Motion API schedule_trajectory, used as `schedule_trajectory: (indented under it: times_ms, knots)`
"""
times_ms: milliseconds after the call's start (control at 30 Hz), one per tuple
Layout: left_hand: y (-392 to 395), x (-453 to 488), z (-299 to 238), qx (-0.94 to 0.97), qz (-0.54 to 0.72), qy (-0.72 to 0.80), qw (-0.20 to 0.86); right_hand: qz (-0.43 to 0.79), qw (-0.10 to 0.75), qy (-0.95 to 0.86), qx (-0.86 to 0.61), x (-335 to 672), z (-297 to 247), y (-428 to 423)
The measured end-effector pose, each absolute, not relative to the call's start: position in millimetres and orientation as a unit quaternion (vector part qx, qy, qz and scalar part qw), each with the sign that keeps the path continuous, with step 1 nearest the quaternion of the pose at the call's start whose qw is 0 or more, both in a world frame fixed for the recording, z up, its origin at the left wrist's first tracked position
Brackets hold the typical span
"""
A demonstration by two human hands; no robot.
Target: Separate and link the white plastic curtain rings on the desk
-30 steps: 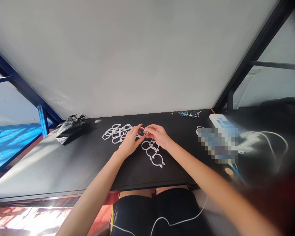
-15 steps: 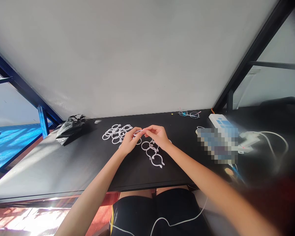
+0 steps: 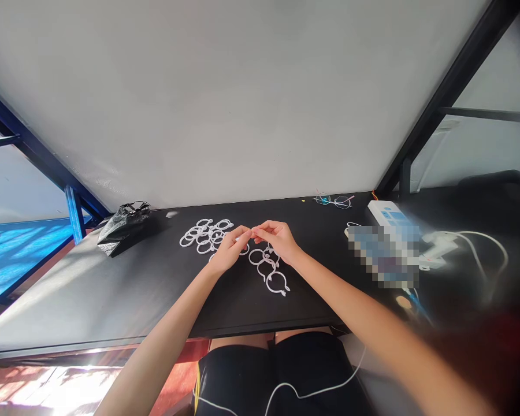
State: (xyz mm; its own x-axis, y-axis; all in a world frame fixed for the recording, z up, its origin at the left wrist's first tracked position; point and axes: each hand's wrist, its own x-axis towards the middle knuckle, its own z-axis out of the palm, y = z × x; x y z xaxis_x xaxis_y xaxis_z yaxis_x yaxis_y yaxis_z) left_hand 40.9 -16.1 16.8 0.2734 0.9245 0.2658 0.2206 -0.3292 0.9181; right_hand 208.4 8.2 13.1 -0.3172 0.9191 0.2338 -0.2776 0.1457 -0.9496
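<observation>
Above the black tabletop, my left hand (image 3: 231,247) and my right hand (image 3: 278,238) meet fingertip to fingertip. Both are closed in a pinch on a small white plastic ring (image 3: 242,236), which the left fingers mostly hide. Left of my hands lies a loose pile of white rings (image 3: 205,252), some overlapping. Below my right hand is a second, smaller group of white rings (image 3: 277,291); the nearest one is open at its lower right, with small tabs at its ends. Part of that group is covered by my right hand.
A black plastic bag (image 3: 125,225) stands at the back left of the table. Eyeglasses (image 3: 342,202) lie near the wall. To the right are a white box (image 3: 383,211), a blurred-out item (image 3: 383,257) and white cables (image 3: 481,237). A white cord (image 3: 303,397) crosses my lap.
The ring between my fingers has tilted or turned and shows less than before. My hands hold nearly the same place; the ring groups on the table look unchanged.
</observation>
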Motion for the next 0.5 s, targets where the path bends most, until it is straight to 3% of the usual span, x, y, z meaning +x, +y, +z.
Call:
schedule_trajectory:
  times_ms: [500]
  knots:
    - [-12.5,39.5,10.9,0.687,0.425,0.406,0.428,0.607,0.498,-0.541,-0.300,207.7,15.4,5.8]
